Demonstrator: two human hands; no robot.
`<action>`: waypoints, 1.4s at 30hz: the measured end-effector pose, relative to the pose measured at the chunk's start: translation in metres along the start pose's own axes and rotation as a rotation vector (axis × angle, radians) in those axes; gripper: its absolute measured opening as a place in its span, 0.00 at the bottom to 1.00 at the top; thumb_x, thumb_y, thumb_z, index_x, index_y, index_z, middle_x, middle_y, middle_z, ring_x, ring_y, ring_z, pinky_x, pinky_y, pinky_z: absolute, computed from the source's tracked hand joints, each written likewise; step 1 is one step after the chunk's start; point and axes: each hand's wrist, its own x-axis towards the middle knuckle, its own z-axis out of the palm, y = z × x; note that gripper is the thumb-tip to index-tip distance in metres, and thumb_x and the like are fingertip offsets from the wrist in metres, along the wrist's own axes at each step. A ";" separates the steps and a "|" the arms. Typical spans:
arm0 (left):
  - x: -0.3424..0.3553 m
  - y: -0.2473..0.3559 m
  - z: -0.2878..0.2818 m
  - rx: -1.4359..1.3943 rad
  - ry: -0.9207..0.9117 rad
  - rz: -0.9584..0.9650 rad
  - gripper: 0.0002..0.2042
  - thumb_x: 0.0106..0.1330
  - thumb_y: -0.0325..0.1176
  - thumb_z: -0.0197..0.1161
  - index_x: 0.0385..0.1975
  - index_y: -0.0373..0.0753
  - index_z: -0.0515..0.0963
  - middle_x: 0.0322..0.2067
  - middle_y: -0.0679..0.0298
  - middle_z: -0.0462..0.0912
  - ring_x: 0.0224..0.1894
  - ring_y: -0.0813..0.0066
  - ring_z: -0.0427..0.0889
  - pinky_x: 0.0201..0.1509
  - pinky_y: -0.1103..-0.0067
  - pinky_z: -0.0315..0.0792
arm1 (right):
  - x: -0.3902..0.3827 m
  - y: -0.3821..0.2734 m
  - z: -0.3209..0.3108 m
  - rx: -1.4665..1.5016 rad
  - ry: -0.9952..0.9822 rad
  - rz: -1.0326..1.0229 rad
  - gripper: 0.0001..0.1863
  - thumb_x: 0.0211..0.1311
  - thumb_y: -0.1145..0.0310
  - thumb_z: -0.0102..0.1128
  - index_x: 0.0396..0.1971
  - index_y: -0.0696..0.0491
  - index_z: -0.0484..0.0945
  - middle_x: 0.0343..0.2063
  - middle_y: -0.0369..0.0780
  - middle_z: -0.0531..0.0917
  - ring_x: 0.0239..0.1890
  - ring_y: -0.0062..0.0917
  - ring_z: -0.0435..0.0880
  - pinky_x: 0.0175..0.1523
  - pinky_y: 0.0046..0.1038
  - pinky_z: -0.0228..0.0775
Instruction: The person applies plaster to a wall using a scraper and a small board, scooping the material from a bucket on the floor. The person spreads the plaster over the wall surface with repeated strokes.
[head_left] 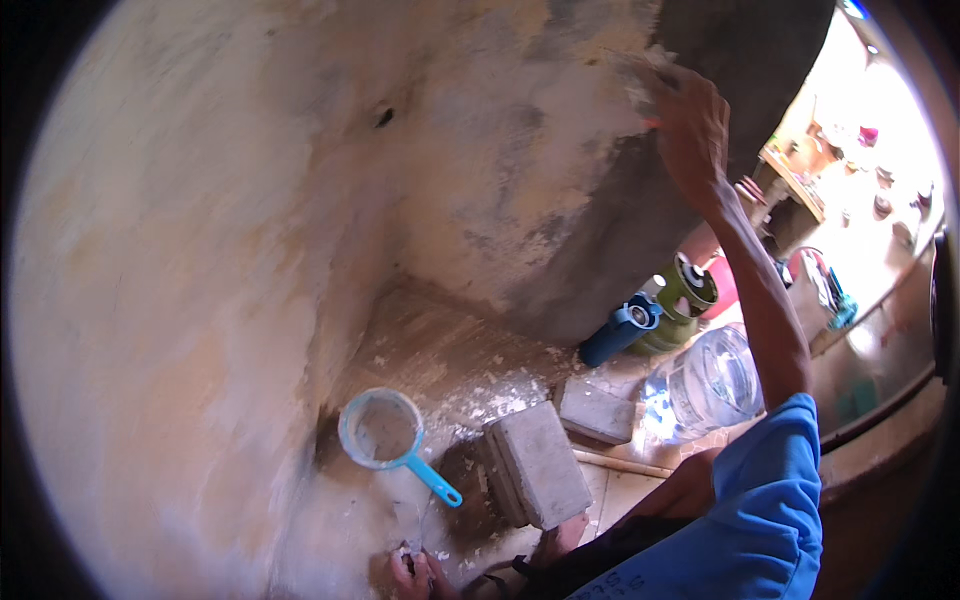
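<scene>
My right hand [690,125] is raised against the wall [480,130], its fingers closed. A small orange bit shows beside the fingers, but whatever the hand grips is mostly hidden. Around it the wall changes from pale, patchy plaster to a dark grey area. Low at the bottom edge, my left hand [412,575] shows only in part, fingers curled; I cannot make out what is in it. Above that hand lies a blue-handled strainer [432,480], and to its right stand stacked grey blocks [550,465].
Another grey block [596,410] lies beside a large clear water bottle [715,385]. Behind them are a blue flask [615,335] and a green metal canister [670,325]. Another person's hand [750,190] appears past my arm. Pale flakes litter the floor [500,390] by the wall.
</scene>
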 end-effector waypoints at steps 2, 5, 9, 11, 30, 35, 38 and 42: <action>0.000 0.011 0.003 -0.452 -0.066 -0.297 0.19 0.64 0.42 0.61 0.51 0.43 0.68 0.44 0.54 0.72 0.35 0.61 0.74 0.39 0.61 0.68 | -0.019 -0.027 -0.011 0.436 0.018 0.124 0.23 0.56 0.73 0.57 0.55 0.44 0.76 0.45 0.40 0.77 0.47 0.30 0.75 0.49 0.32 0.68; 0.018 0.035 -0.007 -1.251 0.056 -0.896 0.08 0.69 0.30 0.55 0.40 0.35 0.65 0.22 0.65 0.72 0.20 0.82 0.69 0.25 0.81 0.66 | -0.074 -0.082 -0.046 1.141 -0.666 0.666 0.14 0.61 0.63 0.57 0.42 0.56 0.78 0.29 0.33 0.76 0.34 0.18 0.73 0.42 0.24 0.66; 0.076 0.007 -0.068 -1.124 0.018 -0.900 0.16 0.66 0.27 0.61 0.49 0.33 0.66 0.28 0.61 0.78 0.26 0.80 0.76 0.28 0.81 0.72 | -0.116 -0.154 -0.086 1.451 -1.177 0.619 0.14 0.61 0.60 0.59 0.32 0.58 0.77 0.26 0.31 0.76 0.30 0.17 0.72 0.37 0.23 0.63; 0.115 -0.013 -0.104 -0.830 -0.062 -0.875 0.14 0.67 0.31 0.60 0.48 0.32 0.69 0.27 0.58 0.80 0.27 0.77 0.78 0.30 0.77 0.73 | -0.125 -0.182 -0.095 1.589 -1.273 0.669 0.14 0.60 0.60 0.60 0.30 0.58 0.77 0.25 0.31 0.76 0.30 0.15 0.71 0.36 0.23 0.63; 0.291 -0.067 -0.140 0.134 -0.543 -0.198 0.12 0.59 0.30 0.60 0.42 0.33 0.75 0.35 0.51 0.80 0.36 0.51 0.80 0.39 0.62 0.73 | -0.226 -0.295 -0.117 1.675 -1.560 -0.175 0.14 0.64 0.65 0.54 0.43 0.59 0.77 0.37 0.54 0.81 0.45 0.48 0.80 0.51 0.42 0.70; 0.256 -0.045 -0.142 -0.695 -0.381 -0.776 0.10 0.68 0.33 0.56 0.43 0.35 0.75 0.29 0.62 0.79 0.28 0.74 0.80 0.31 0.76 0.74 | -0.221 -0.278 -0.112 1.845 -1.727 0.396 0.18 0.64 0.65 0.55 0.48 0.62 0.75 0.40 0.50 0.83 0.43 0.38 0.83 0.53 0.38 0.71; 0.218 -0.001 -0.117 -1.238 -0.034 -0.874 0.14 0.70 0.37 0.58 0.50 0.39 0.69 0.33 0.62 0.79 0.26 0.80 0.79 0.24 0.84 0.70 | -0.212 -0.271 -0.110 2.156 -1.590 1.118 0.15 0.64 0.70 0.57 0.48 0.61 0.76 0.40 0.43 0.83 0.42 0.28 0.82 0.48 0.35 0.77; 0.204 0.026 -0.089 -1.454 0.073 -0.989 0.21 0.69 0.37 0.60 0.55 0.38 0.61 0.40 0.54 0.79 0.32 0.73 0.82 0.22 0.85 0.71 | -0.194 -0.279 -0.114 2.382 -1.576 1.505 0.11 0.62 0.73 0.61 0.43 0.60 0.77 0.39 0.40 0.83 0.40 0.24 0.82 0.44 0.33 0.79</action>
